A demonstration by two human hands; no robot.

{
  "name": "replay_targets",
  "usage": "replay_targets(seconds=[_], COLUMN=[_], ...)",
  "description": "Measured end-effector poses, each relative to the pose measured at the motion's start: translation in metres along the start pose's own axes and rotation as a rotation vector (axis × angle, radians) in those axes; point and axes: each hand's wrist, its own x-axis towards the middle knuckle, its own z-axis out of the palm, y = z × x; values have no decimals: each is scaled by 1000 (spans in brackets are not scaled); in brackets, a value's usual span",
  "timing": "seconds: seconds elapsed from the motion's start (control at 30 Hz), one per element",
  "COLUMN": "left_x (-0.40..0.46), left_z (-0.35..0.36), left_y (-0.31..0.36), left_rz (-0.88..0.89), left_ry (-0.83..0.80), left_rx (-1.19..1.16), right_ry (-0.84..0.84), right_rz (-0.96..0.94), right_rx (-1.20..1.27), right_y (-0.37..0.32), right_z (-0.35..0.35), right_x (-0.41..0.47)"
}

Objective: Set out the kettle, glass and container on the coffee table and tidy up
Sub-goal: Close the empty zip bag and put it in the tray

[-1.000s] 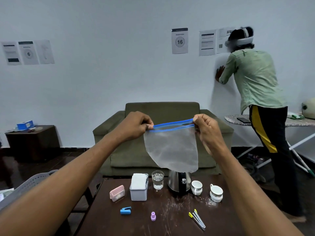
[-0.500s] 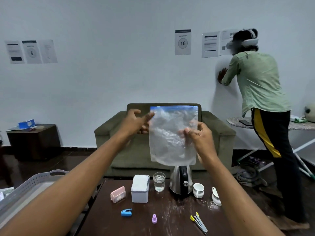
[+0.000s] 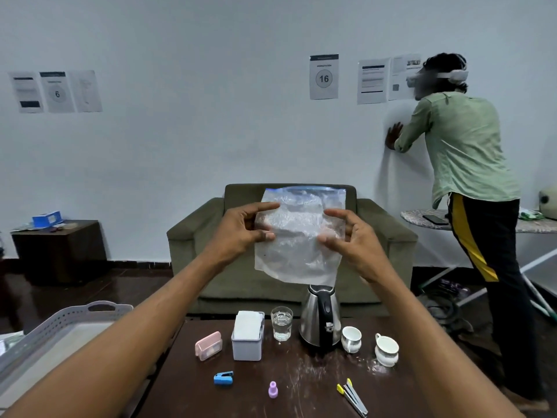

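I hold a clear zip bag (image 3: 298, 236) with a blue seal upright at chest height, above the dark coffee table (image 3: 304, 396). My left hand (image 3: 241, 230) pinches its left edge and my right hand (image 3: 352, 239) grips its right edge. Below the bag, on the table's far side, stand a steel kettle (image 3: 320, 319), a glass (image 3: 281, 323) with some water and a grey container (image 3: 248, 336) with a white lid.
Two white cups (image 3: 351, 339) (image 3: 386, 349), a pink case (image 3: 208, 346), a blue stapler (image 3: 223, 378), a purple bottle (image 3: 272, 389) and yellow-tipped tools (image 3: 351, 396) lie on the table. A grey basket tray (image 3: 60, 330) is at left, a green armchair (image 3: 217, 260) behind, a person (image 3: 470, 188) at right.
The bag went from being stretched flat by its blue seal to standing upright. Both hands shifted down from the seal to the bag's sides.
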Motion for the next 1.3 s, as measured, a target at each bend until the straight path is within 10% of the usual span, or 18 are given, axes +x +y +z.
replay_targets(seconds=[0.3,0.53,0.77,0.93,1.3], left_x=[-15,-47,-124,-192,-280], left_z=[-30,-132,-303,-386,-370], left_y=[-33,-103,-191,-251,-354], left_rz=[28,-547,-883,-1185,-1197], left_ry=[307,156,397,340,224], left_rx=[438,65,551,909,1154], right_ry=[150,41,-254,-441,-803], right_rz=[61,430,634,488,247], right_rx=[-369,60,160,-108,-585], right_y=[11,71,103,105,148], right_z=[47,201,430,552,614], right_x=[1,-2,-19,-51,-89])
